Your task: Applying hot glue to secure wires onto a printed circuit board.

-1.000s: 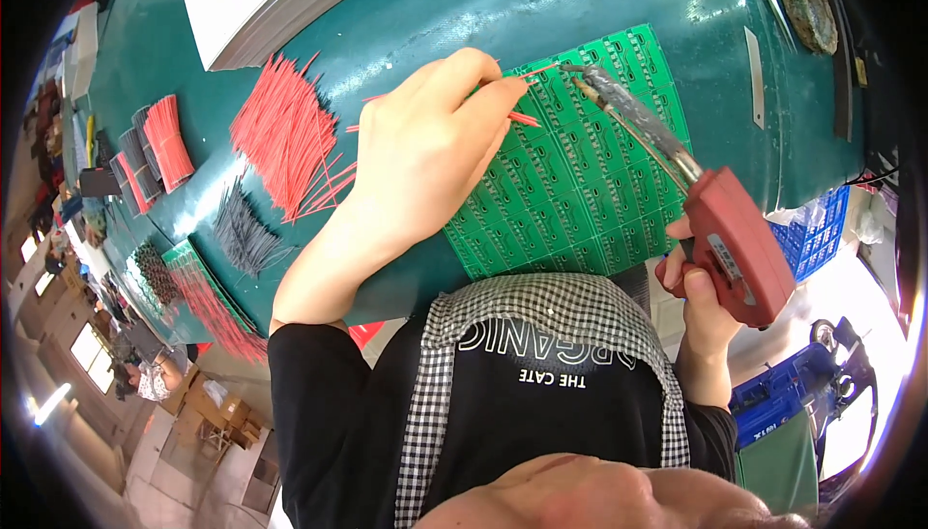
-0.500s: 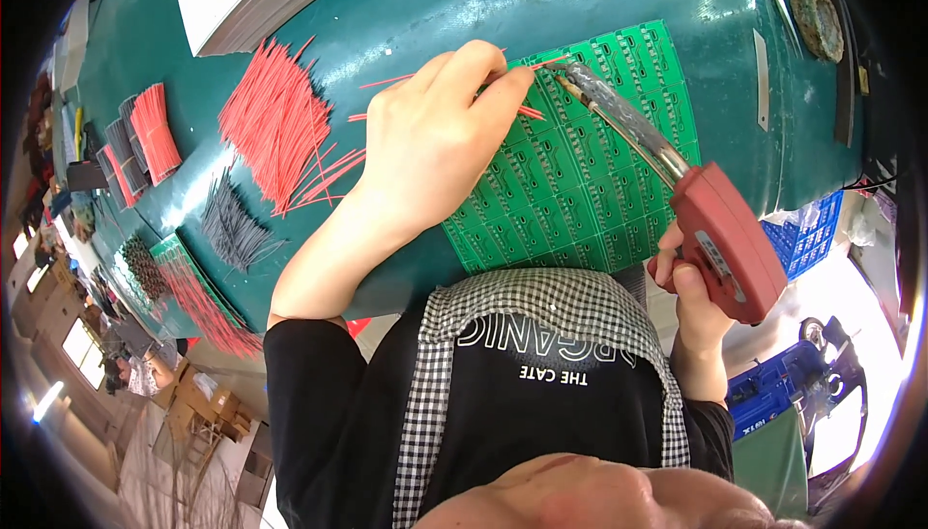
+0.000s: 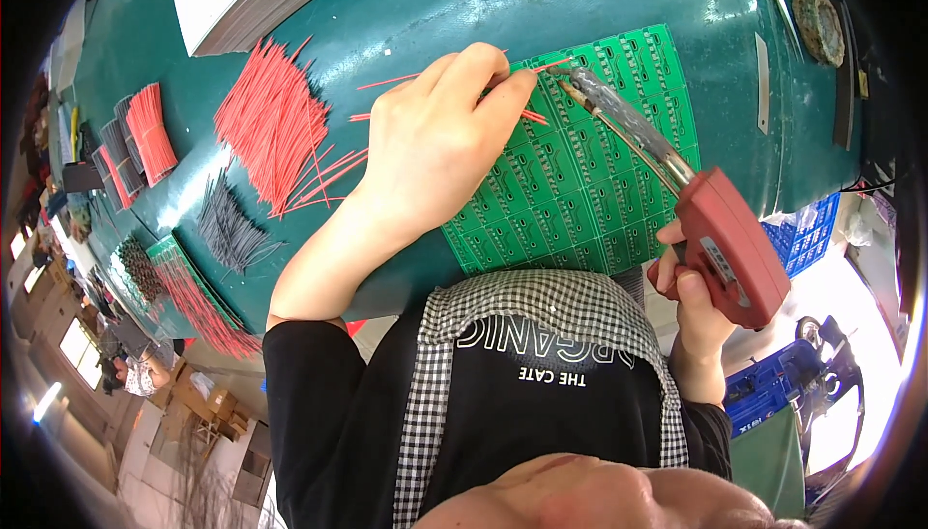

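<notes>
Steadiness counts at 12 o'clock on our PCB panel (image 3: 599,173): left hand (image 3: 432,134) pinching red wires (image 3: 536,117), right hand (image 3: 700,308) gripping soldering gun (image 3: 733,244).

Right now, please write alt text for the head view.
A person's right hand grips a red soldering gun, its tip over a green circuit board; the left hand holds red wires. Farther left lie a red wire pile and a dark wire pile.

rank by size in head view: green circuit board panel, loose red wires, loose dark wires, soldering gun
1. Green circuit board panel
2. Loose red wires and soldering gun: too alike to rank
3. Loose dark wires
</notes>
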Demonstrator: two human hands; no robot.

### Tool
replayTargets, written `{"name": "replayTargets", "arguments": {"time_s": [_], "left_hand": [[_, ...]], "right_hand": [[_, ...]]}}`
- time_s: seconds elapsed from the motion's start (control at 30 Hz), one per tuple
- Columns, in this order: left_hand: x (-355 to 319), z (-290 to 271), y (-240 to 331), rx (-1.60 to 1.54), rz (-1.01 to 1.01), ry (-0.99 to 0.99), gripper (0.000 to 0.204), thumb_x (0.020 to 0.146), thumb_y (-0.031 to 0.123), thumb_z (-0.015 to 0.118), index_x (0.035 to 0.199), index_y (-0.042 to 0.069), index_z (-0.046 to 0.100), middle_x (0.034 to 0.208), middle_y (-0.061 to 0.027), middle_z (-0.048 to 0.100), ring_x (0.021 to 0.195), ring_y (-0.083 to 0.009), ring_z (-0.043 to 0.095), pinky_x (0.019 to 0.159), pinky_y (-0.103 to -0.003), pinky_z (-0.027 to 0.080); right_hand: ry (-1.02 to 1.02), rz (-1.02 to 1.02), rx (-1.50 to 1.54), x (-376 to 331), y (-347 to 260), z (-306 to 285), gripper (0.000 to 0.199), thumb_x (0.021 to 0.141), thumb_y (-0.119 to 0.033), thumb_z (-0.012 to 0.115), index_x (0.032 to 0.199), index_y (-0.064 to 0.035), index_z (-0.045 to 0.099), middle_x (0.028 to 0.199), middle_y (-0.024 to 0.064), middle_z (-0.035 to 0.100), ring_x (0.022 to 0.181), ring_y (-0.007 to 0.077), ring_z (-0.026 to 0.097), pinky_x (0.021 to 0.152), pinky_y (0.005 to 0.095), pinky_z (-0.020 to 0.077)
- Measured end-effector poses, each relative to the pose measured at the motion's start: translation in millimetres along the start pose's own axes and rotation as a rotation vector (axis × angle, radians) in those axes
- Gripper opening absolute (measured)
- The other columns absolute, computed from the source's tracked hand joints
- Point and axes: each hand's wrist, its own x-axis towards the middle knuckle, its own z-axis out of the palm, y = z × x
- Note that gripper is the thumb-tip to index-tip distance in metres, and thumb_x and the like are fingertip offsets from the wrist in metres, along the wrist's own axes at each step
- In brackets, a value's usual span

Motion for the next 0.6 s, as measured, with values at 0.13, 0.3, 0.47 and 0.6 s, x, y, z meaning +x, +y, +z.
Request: {"name": "replayTargets", "arguments": {"time_s": [0.13,0.3,0.47,0.6], "left_hand": [[-0.8,0.4,-0.5,-0.002,0.002,0.005,0.019,0.064,0.008,0.061,0.083,0.007,0.061,0.074,-0.0002,0.048,0.062,-0.0121,0.054,0.046,-0.025,0.044],[-2.0,0.7,-0.6,0.0,0.003,-0.002,0.019,0.064,0.007,0.061,0.083,0.006,0.061,0.074,-0.0005,0.047,0.062,-0.012,0.054,0.046,-0.025,0.043],[-1.7,0.1,0.3,-0.003,-0.005,-0.013,0.018,0.065,0.007,0.061,0.083,0.006,0.061,0.075,-0.0007,0.047,0.062,-0.0122,0.054,0.046,-0.025,0.043],[-2.3,-0.3,-0.4,-0.018,-0.007,-0.021,0.016,0.067,0.007,0.061,0.083,0.006,0.061,0.075,-0.0011,0.047,0.062,-0.0124,0.054,0.047,-0.025,0.044]], "right_hand": [[0.036,0.035,0.059,1.5,0.3,1.3,0.056,0.079,-0.026,0.065,0.118,0.0078,0.042,0.093,0.02,0.058,0.05,0.0123,0.049,0.045,0.0221,0.0396],[0.06,0.034,0.101,1.6,3.1,3.2,0.056,0.079,-0.025,0.065,0.118,0.0084,0.042,0.093,0.0206,0.058,0.048,0.0127,0.05,0.044,0.0225,0.0404],[0.023,0.05,0.07,2.5,1.2,2.2,0.057,0.079,-0.025,0.066,0.118,0.0085,0.042,0.095,0.0212,0.058,0.051,0.0126,0.051,0.045,0.023,0.0421],[0.013,0.055,0.021,-1.3,1.1,0.5,0.058,0.079,-0.025,0.067,0.118,0.0081,0.042,0.096,0.0217,0.058,0.052,0.0125,0.051,0.046,0.0227,0.042]]}}
